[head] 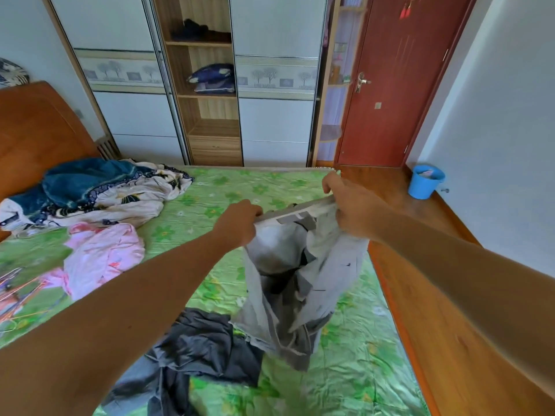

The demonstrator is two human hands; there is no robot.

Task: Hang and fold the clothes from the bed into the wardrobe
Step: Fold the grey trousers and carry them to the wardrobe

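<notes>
My left hand (240, 221) and my right hand (348, 205) each grip one end of the waistband of a grey garment (288, 283). It hangs from both hands above the green bed (210, 199), its lower end touching the sheet. A dark grey garment (198, 349) lies crumpled on the bed below my left arm. A pink garment (102, 253) lies to the left. The wardrobe (207, 85) stands beyond the bed with its middle shelves exposed.
A heap of blue and patterned bedding (99, 190) lies near the wooden headboard (39, 133). Wire hangers (18, 295) lie at the bed's left edge. A blue bucket (425, 181) stands on the wooden floor by the red door (399, 85).
</notes>
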